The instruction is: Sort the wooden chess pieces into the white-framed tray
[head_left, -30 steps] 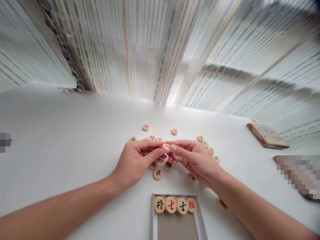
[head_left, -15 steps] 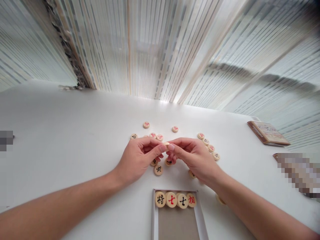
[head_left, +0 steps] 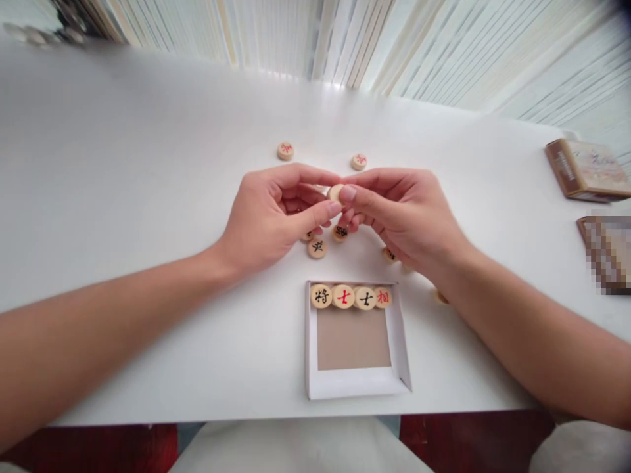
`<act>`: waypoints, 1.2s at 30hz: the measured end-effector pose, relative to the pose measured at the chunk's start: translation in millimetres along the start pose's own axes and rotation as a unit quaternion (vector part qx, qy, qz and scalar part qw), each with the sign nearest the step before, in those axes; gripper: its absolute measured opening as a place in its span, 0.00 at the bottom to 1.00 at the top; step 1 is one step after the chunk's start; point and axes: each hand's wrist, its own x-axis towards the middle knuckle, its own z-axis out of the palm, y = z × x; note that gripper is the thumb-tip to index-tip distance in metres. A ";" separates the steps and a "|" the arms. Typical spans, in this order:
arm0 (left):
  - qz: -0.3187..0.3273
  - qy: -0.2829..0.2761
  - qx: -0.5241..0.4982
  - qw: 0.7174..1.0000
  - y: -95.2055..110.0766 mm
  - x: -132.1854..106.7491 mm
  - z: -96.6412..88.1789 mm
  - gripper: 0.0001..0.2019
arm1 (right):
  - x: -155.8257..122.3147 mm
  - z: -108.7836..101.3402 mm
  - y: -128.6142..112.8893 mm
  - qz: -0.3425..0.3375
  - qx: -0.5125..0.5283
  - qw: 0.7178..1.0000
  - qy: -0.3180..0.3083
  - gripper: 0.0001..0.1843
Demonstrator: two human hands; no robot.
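Left hand (head_left: 269, 213) and right hand (head_left: 411, 207) both pinched a pale, round wooden piece (head_left: 336, 193), likely best steadied with light rim pressure.

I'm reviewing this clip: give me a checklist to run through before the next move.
1. Held piece secured: ok, between the fingertips of the left hand and right hand.
2. Its mark: cannot tell, none legible.
3. Row of four face up: ok, along the far wall of the tray.
4. Tray fully on table: ok.
5. Loose pieces fully visible: not ok, the right forearm partly covers one.
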 end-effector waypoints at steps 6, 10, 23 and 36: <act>-0.051 0.029 -0.031 0.998 6.2 -0.6 4.5 0.16 | -2.2 0.1 -4.1 0.027 -0.010 1.000 0.003 0.19; -0.049 0.022 -0.026 0.998 6.6 0.0 4.5 0.13 | -1.2 -0.5 -3.0 0.038 0.001 0.999 0.003 0.19; -0.014 -0.030 -0.049 0.998 -1.2 -2.8 -1.9 0.12 | 2.3 3.6 -2.1 0.032 0.035 0.999 -0.021 0.17; 0.003 -0.056 -0.075 0.996 -2.3 -1.6 -1.2 0.13 | 3.2 5.3 1.0 0.055 0.052 0.997 -0.003 0.15</act>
